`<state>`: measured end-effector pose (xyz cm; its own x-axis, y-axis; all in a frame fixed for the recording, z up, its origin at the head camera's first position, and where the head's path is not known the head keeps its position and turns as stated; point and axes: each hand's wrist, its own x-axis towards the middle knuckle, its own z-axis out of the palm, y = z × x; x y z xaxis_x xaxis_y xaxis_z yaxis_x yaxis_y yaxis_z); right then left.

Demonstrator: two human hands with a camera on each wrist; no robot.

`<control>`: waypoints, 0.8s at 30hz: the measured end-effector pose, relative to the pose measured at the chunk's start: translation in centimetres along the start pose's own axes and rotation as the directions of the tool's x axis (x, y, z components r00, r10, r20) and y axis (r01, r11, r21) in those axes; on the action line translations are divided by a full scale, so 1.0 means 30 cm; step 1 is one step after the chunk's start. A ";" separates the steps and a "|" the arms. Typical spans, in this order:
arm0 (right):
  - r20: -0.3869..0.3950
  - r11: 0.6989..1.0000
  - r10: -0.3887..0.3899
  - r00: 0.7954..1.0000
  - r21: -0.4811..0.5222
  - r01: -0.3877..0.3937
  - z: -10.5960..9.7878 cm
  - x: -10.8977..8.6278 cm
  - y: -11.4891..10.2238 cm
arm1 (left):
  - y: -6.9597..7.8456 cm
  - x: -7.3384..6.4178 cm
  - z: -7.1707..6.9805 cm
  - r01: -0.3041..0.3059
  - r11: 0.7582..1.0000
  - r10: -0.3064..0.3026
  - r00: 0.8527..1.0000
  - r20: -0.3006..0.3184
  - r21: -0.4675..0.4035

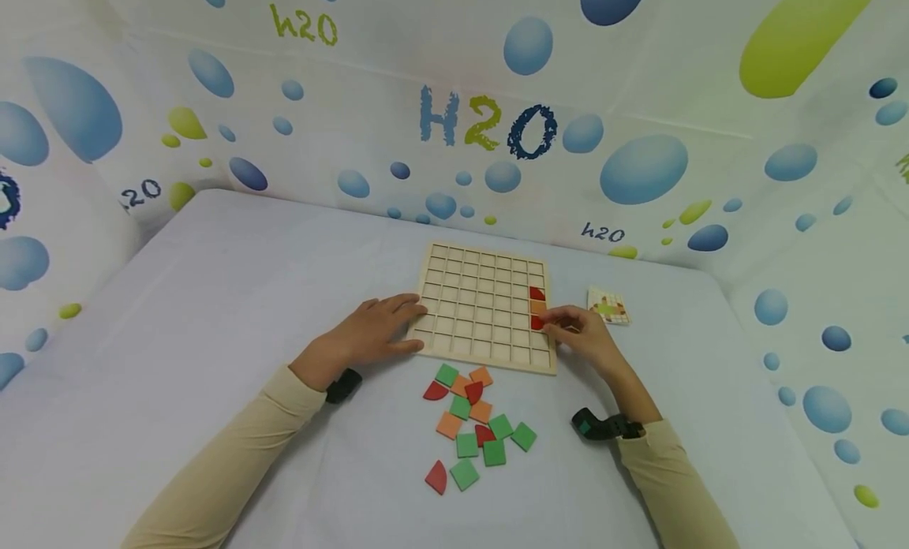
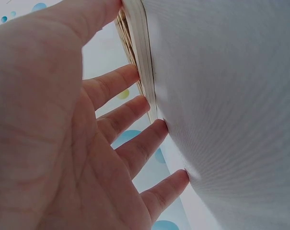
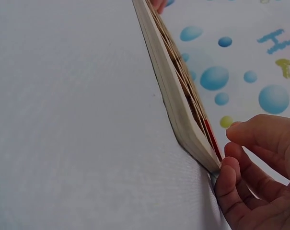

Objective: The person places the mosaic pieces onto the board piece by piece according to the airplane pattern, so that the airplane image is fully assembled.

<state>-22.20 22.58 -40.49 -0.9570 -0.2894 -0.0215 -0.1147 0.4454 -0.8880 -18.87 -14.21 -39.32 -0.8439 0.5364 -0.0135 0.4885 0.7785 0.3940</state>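
Loose tiles (image 1: 480,412) lie nearest, within easy reach. Your left hand (image 1: 375,328), spread, touches the wooden grid board (image 1: 465,309), perhaps steadying it. Your right hand (image 1: 582,334) bends its fingers at an inset red quarter-circle (image 1: 536,323); gripped or not, I can't tell. Beyond, a pattern card (image 1: 609,306) lies in view.

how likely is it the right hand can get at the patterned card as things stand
Probably yes: the right hand is close beside the patterned card, and nothing seems to lie between them, though it would first have to leave the board.
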 end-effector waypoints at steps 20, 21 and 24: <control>0.024 0.996 -0.092 0.995 0.012 0.092 0.027 -0.017 -0.018 | -0.002 0.003 -0.004 0.003 1.000 -0.003 1.000 0.010 0.005; 0.028 0.995 -0.095 0.995 0.009 0.095 0.028 -0.017 -0.020 | -0.002 0.003 -0.005 0.002 1.000 -0.002 1.000 0.009 0.007; 0.035 0.995 -0.104 0.994 0.008 0.104 0.033 -0.015 -0.028 | -0.003 0.003 -0.005 0.002 1.000 -0.002 1.000 0.005 0.011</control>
<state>-21.40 21.51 -40.20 -0.9299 -0.3637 0.0551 -0.2115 0.4061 -0.8890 -19.02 -14.29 -39.21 -0.8436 0.5367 -0.0191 0.4895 0.7830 0.3837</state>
